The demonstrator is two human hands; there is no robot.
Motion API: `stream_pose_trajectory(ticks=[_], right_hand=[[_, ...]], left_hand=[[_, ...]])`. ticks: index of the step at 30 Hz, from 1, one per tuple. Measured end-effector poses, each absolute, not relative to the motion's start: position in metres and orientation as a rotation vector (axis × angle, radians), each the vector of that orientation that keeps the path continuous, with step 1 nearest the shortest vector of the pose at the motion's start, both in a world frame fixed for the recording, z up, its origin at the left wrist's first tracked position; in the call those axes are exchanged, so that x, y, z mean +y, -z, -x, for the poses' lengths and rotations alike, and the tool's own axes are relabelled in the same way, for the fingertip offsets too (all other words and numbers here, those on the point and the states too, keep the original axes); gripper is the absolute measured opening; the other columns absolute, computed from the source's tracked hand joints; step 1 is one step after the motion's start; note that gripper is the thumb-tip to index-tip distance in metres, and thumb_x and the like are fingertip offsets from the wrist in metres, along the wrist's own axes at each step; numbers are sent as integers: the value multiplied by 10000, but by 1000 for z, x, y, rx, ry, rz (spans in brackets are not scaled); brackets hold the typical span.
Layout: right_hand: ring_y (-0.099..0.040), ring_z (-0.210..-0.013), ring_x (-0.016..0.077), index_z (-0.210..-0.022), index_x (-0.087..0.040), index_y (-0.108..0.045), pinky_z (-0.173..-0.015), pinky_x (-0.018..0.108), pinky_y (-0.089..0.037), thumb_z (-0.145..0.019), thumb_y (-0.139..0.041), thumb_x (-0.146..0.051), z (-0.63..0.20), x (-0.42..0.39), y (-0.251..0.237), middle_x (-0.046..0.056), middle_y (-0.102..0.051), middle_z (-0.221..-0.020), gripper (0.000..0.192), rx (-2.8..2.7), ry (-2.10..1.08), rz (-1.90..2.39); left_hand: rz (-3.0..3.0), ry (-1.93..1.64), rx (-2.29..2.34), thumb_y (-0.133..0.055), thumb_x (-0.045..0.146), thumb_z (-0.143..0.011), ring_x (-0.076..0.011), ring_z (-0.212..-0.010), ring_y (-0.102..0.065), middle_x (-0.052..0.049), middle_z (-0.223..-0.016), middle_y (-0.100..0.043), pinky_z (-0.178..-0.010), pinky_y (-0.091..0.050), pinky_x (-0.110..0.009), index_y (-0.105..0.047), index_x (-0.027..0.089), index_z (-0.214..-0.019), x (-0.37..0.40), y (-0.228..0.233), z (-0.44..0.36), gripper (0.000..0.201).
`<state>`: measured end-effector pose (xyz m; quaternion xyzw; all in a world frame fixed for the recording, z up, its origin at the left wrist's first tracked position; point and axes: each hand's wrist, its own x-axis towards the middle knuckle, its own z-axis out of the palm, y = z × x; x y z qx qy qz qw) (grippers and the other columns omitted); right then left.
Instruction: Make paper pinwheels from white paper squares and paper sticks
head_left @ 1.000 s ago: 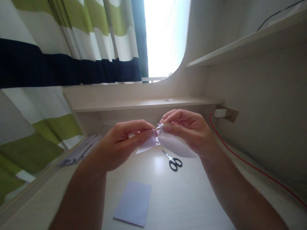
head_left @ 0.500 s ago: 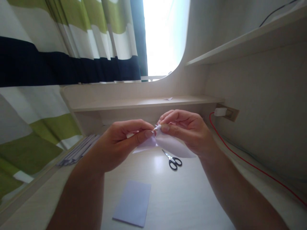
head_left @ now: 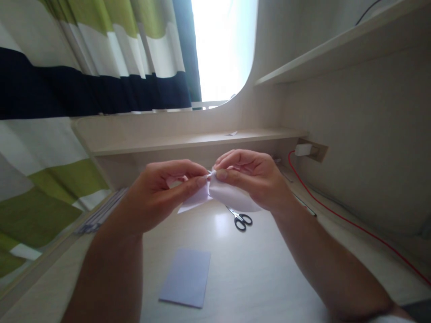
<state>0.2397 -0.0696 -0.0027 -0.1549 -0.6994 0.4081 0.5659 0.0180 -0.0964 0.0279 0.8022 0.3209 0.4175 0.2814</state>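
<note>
Above the desk I hold a piece of pale lilac paper (head_left: 232, 199), pinched at its gathered middle. My left hand (head_left: 161, 190) grips it from the left with thumb and forefinger, a pointed flap hanging below. From the right, my right hand (head_left: 254, 177) pinches the same spot, and a rounded flap droops under its palm. The fingertips of both hands meet at the pinch. Small black-handled scissors (head_left: 240, 219) lie on the desk just beneath the paper.
A lilac paper sheet (head_left: 186, 277) lies flat on the light wooden desk (head_left: 256, 278) near me. Paper strips (head_left: 99, 215) are stacked at the left edge. A red cable (head_left: 340, 218) runs from a wall plug (head_left: 303, 150) along the right. A shelf (head_left: 188, 141) and striped curtain (head_left: 84, 80) stand behind.
Both hands with the paper have shifted slightly left and up in the view as the camera turned; the pinch on the paper stays the same.
</note>
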Motion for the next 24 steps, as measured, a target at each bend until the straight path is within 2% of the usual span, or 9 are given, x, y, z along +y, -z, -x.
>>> stream_pose_trajectory(ticks=[3,7,10,16,24], right_hand=[[-695,-799,144,-916,-204,-804,-652,260,-557,-816,-869,-264,-240,-66,5,36,-771,-948,134,-1653,-1001,324],[-697,-856,159,-913,-216,-806,-763,305,-563,-830,-858,-275,-240,-66,6,33,-769,-953,114,-1695,-859,348],[-700,-907,179,-907,-225,-801,-837,346,-552,-843,-845,-280,-239,-69,4,33,-766,-969,95,-1734,-704,385],[-700,-926,183,-921,-220,-787,-877,363,-545,-892,-771,-178,-237,-72,4,38,-750,-981,54,-1808,-491,378],[-695,-915,183,-907,-220,-771,-861,355,-547,-900,-752,-160,-232,-71,7,33,-744,-971,64,-1805,-453,370]], left_hand=[[-2171,-1324,900,-857,297,-801,-133,-664,-588,-3,-731,-669,-577,-462,-232,-725,196,-812,-95,-27,-17,167],[-2266,-1377,933,-864,287,-793,-124,-625,-514,13,-670,-602,-556,-412,-256,-689,200,-710,-91,-26,-14,213],[-2343,-1372,951,-858,286,-801,-134,-661,-542,-1,-723,-636,-587,-427,-274,-739,208,-758,-89,-26,-11,148],[-2394,-1339,942,-817,256,-842,-128,-700,-584,-17,-786,-671,-620,-458,-259,-797,206,-831,-88,-26,-13,54],[-2356,-1301,927,-801,273,-852,-158,-765,-657,-45,-862,-755,-674,-513,-267,-809,199,-892,-86,-24,-13,84]])
